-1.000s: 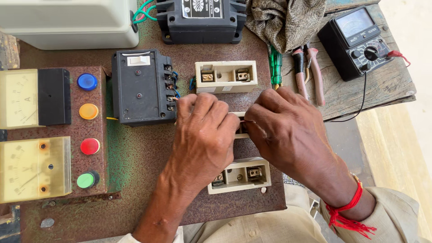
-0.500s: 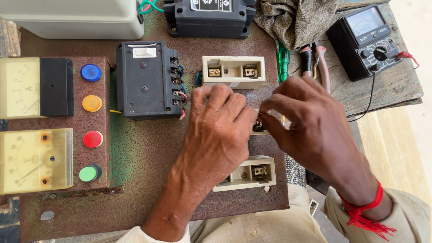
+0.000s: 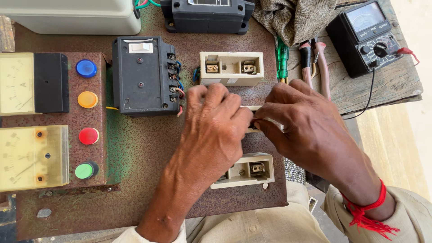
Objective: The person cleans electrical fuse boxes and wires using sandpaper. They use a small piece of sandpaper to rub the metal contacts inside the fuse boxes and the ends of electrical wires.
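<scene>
Left hand (image 3: 216,121) and right hand (image 3: 310,130) meet over middle fuse holder (image 3: 265,128) on rusty panel (image 3: 144,153); fingertips pinch something small, mostly hidden; upper holder (image 3: 231,68) and lower holder (image 3: 245,170) sit open, carriers absent; work seemingly midway.

We count four round buttons: blue (image 3: 86,68), orange (image 3: 87,99), red (image 3: 88,136) and green (image 3: 84,170). We see two dial meters (image 3: 18,83) (image 3: 33,157), three cream fuse holders (image 3: 231,68) (image 3: 245,170) (image 3: 252,118), one multimeter (image 3: 366,36) and two hands (image 3: 216,123) (image 3: 306,128).

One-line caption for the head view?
Both hands, left hand and right hand, meet over a cream fuse holder on a rusty panel.
</scene>
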